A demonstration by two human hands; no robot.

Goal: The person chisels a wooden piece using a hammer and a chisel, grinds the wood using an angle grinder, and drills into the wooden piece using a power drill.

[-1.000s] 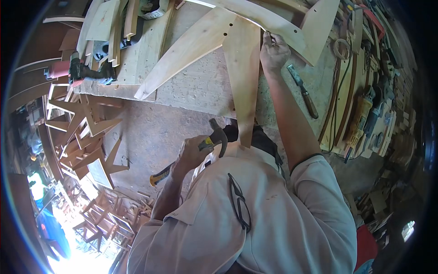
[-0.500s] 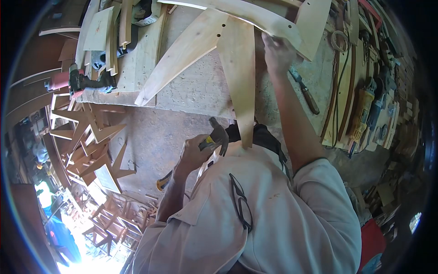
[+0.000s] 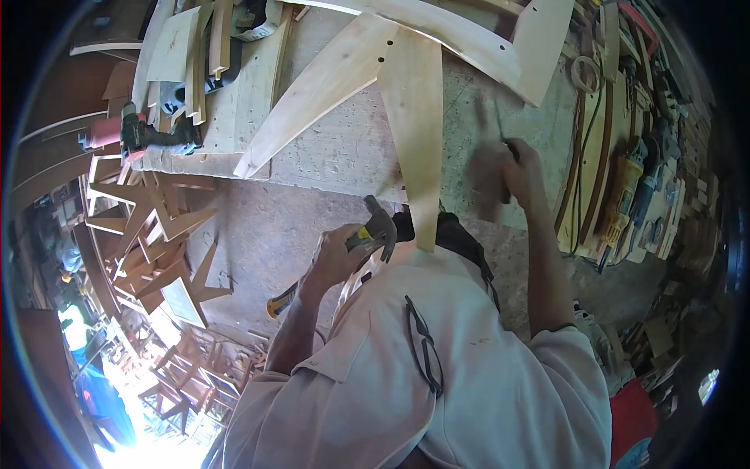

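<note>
Left hand (image 3: 337,256), just off centre toward 8 o'clock: closed around a claw hammer (image 3: 380,229), close under the steel head; yellow-and-black handle. For a controlled blow, a lower grip would serve better.

Right hand (image 3: 523,173), 2 o'clock: curled about a slim, blurred tool, apparently a chisel (image 3: 501,127); exact finger placement cannot be told. Best kept by the handle, edge clear of body and wood.

V-shaped board (image 3: 416,129), 12 o'clock: two tapered limbs, pale, smooth, lightly grained; two dark round holes near the apex. One tip overhangs the counter (image 3: 328,160), reaching the shirt (image 3: 469,359); steadying advisable.

Curved piece (image 3: 469,45), 1 o'clock: pale wood, running along the apex; single hole.

Counter surface: grey, pitted, scuffed.

Outlying: cordless drill (image 3: 148,137), 10 o'clock; ring-shaped roll (image 3: 584,72), 2 o'clock.
</note>
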